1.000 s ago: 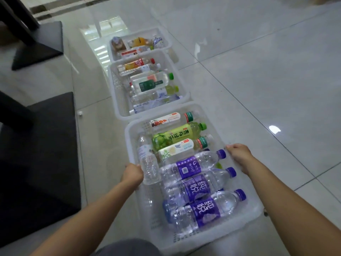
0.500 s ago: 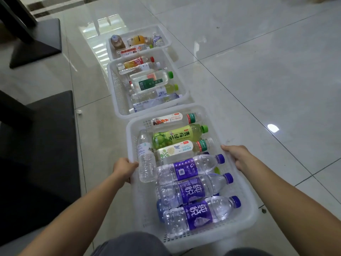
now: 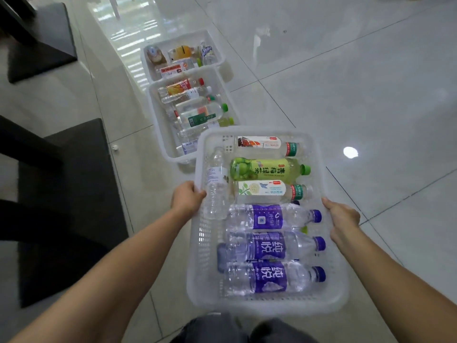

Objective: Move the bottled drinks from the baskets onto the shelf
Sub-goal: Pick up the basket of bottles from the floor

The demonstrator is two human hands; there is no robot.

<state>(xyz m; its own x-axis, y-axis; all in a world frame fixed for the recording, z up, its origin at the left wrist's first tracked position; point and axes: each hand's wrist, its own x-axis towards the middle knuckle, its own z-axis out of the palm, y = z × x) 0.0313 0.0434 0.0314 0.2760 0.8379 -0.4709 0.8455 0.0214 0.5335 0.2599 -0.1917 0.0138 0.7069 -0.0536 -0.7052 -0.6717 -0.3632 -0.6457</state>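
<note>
three white baskets lined up, the middle basket [image 3: 154,115] and far basket [image 3: 178,35] on the tiled floor [image 3: 346,82] with bottles in them. the nearest basket [image 3: 269,304] held seven bottles in plain sight, all lying down: three purple-labelled water bottles [image 3: 269,216], two white-labelled bottles [image 3: 262,142] with green caps, one green tea bottle [image 3: 262,169], one clear bottle [image 3: 215,184] along its left wall. the left hand [image 3: 186,198] curled round its left rim, the right hand [image 3: 342,219] round its right rim.

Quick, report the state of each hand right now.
Left hand: closed, fingers gripping the left rim of the nearest white basket.
Right hand: closed, gripping its right rim.
</note>
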